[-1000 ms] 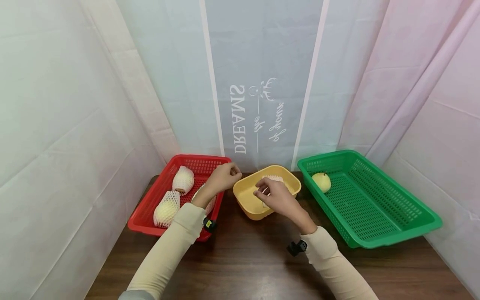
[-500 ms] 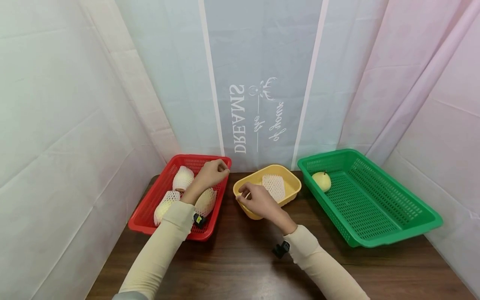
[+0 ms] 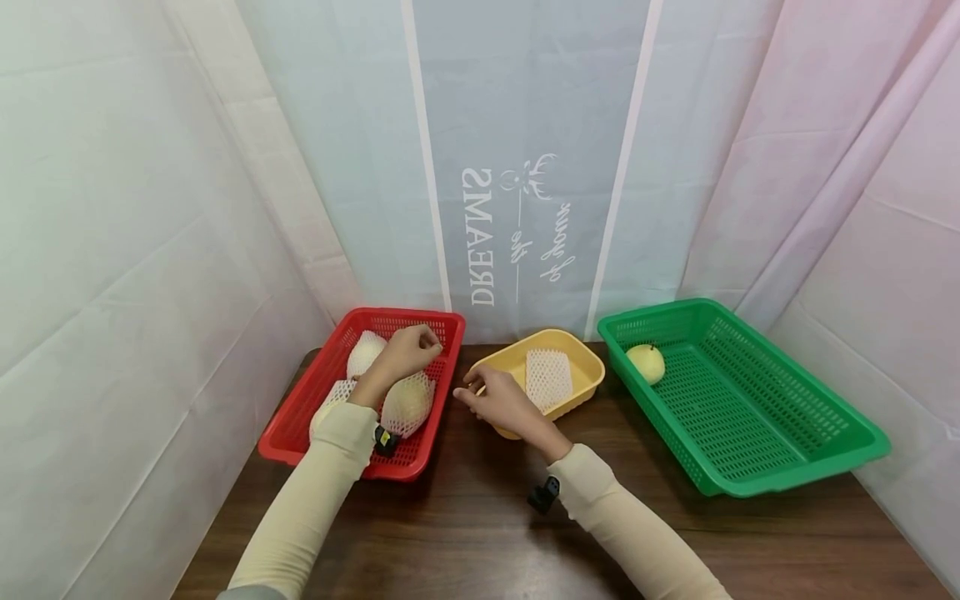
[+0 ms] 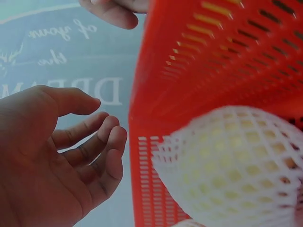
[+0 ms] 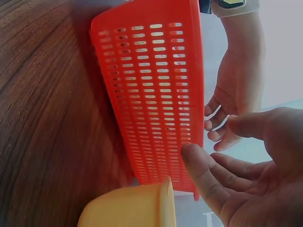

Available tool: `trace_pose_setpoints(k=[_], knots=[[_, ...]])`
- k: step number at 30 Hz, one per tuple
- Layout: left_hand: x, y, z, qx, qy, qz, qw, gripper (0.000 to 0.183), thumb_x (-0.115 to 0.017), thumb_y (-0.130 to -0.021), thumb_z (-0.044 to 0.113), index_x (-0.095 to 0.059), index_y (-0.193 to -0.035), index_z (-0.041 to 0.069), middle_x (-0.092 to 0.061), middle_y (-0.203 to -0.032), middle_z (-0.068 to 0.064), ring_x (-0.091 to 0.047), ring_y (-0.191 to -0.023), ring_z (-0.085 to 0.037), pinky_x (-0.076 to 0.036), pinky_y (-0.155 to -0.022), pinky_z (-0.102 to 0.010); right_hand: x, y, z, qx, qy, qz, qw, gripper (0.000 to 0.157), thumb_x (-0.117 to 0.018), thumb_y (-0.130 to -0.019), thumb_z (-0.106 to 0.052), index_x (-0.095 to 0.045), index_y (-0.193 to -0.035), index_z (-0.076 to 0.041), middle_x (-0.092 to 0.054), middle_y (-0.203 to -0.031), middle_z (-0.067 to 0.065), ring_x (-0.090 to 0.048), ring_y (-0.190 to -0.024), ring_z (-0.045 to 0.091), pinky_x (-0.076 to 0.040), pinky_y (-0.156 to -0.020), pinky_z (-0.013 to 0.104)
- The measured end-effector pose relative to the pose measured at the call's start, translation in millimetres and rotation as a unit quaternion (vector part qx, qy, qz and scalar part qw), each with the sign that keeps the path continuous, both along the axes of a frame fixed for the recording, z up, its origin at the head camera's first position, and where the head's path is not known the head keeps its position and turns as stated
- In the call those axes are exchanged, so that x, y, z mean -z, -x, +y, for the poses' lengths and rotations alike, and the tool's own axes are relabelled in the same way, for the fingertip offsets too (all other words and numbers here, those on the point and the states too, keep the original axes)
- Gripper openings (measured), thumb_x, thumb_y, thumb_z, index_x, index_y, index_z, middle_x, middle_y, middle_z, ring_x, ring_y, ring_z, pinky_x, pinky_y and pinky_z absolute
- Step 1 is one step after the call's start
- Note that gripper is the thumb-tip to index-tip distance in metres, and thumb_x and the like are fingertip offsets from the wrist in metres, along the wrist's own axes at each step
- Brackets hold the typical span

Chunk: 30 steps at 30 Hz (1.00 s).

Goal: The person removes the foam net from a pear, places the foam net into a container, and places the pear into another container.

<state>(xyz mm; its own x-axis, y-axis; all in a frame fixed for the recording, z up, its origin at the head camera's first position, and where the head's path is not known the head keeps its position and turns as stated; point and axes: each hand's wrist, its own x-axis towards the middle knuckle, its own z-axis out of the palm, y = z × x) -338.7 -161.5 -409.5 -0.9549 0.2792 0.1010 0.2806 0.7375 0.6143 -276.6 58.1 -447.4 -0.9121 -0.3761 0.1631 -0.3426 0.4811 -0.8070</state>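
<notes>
My left hand (image 3: 405, 354) hovers over the red basket (image 3: 273, 446), fingers loosely bent with nothing between them. Below it lies a pear in a white foam net (image 3: 408, 404), large in the left wrist view. Two more netted fruits, a far one (image 3: 365, 354) and a near one (image 3: 322, 417), are partly hidden by my left hand and forearm. My right hand (image 3: 498, 400), holding nothing, is over the left rim of the yellow tub (image 3: 585, 375), its fingertips toward the red basket. An empty foam net (image 3: 548, 379) lies flat in the tub.
A green basket (image 3: 750, 400) stands at the right with one bare pear (image 3: 647, 364) in its left corner. All three containers sit on a dark wooden table (image 3: 480, 533). Printed cloth (image 3: 517, 83) hangs behind, with pale cloth at both sides.
Both hands have moved left. The left hand came from the gap beside the tub to above the red basket; the right went from above the tub's middle to its left rim, uncovering the foam net.
</notes>
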Motion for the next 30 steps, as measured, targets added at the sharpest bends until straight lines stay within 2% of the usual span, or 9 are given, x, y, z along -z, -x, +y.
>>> trace_pose_setpoints(k=[7,14,21,24,30], knots=[[11.2,3.7,-12.7,-0.004,0.009,-0.023,0.9997,0.023,-0.063,-0.104,0.024,-0.07,-0.115,0.005,-0.072,-0.111,-0.014,-0.066,-0.092,-0.024,-0.056,-0.08,-0.04,3.4,2.4,-5.4,0.003,-0.01,-0.028,1.0,0.035,-0.07,-0.104,-0.027,-0.065,-0.123,0.002,-0.075,-0.099,0.016,-0.069,-0.068,0.013,-0.057,-0.061,0.028],[19.5,6.9,-20.8,0.0,0.028,-0.043,0.9987,0.027,-0.064,-0.105,0.024,-0.069,-0.119,0.001,-0.071,-0.12,-0.019,-0.069,-0.108,-0.033,-0.059,-0.091,-0.048,6.7,3.8,-10.7,0.004,0.003,-0.046,0.999,0.044,-0.07,-0.104,-0.031,-0.063,-0.126,0.006,-0.075,-0.097,0.015,-0.073,-0.072,0.023,-0.057,-0.061,0.028],[30.3,7.5,-25.5,0.023,0.057,-0.077,0.9951,0.043,-0.064,-0.104,0.027,-0.063,-0.131,-0.007,-0.067,-0.133,-0.027,-0.067,-0.119,-0.04,-0.058,-0.097,-0.051,12.5,5.8,-15.8,0.006,-0.003,-0.044,0.999,0.046,-0.071,-0.103,-0.032,-0.063,-0.126,0.007,-0.073,-0.089,0.011,-0.065,-0.062,0.012,-0.055,-0.058,0.027],[34.9,7.6,-27.2,0.023,0.06,-0.103,0.9926,0.052,-0.066,-0.103,0.032,-0.06,-0.137,-0.007,-0.065,-0.137,-0.026,-0.064,-0.124,-0.039,-0.055,-0.102,-0.053,14.9,7.3,-17.5,0.007,-0.009,-0.04,0.999,0.045,-0.072,-0.103,-0.033,-0.063,-0.124,0.005,-0.073,-0.086,0.009,-0.065,-0.061,0.012,-0.054,-0.057,0.027],[39.3,6.9,-27.1,0.028,0.077,-0.145,0.986,0.058,-0.069,-0.1,0.037,-0.058,-0.139,-0.005,-0.063,-0.14,-0.025,-0.061,-0.129,-0.039,-0.051,-0.107,-0.056,17.1,7.1,-20.4,-0.003,-0.005,-0.04,0.999,0.045,-0.071,-0.103,-0.035,-0.063,-0.122,0.005,-0.076,-0.089,0.017,-0.073,-0.067,0.026,-0.054,-0.056,0.027]])
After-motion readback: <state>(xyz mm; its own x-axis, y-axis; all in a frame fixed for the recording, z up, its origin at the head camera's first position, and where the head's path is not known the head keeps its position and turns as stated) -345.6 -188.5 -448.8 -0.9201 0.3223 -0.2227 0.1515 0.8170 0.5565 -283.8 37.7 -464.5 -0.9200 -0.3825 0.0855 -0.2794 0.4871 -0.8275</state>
